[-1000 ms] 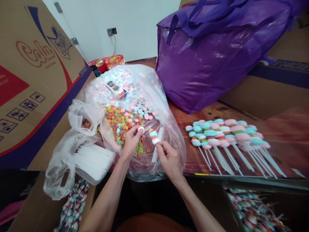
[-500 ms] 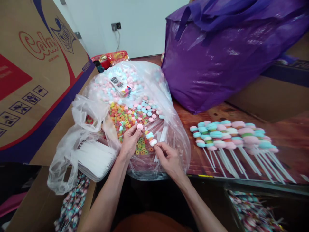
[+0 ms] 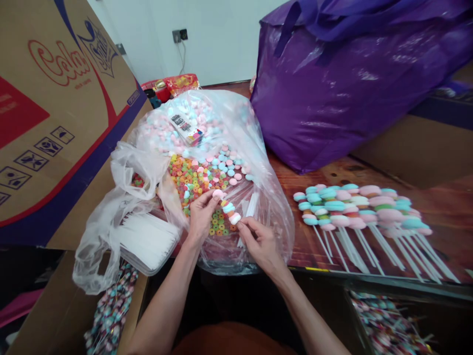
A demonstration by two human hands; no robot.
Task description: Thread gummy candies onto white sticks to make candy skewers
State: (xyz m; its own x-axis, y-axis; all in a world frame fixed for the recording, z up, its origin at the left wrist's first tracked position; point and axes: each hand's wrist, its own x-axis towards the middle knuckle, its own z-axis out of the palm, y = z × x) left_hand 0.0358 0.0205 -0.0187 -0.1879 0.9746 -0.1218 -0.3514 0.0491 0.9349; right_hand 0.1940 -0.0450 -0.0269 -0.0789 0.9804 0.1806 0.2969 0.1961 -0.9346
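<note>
In the head view, my left hand (image 3: 201,217) pinches a pink marshmallow (image 3: 218,194) between thumb and fingertips, at the far tip of a candy skewer (image 3: 229,211). My right hand (image 3: 260,241), fingers closed, grips that skewer's lower end. Ring-shaped candies (image 3: 190,172) lie beyond my left hand; white sticks (image 3: 148,241) sit left of it. Loaded skewers (image 3: 364,207) lie right of my right hand.
</note>
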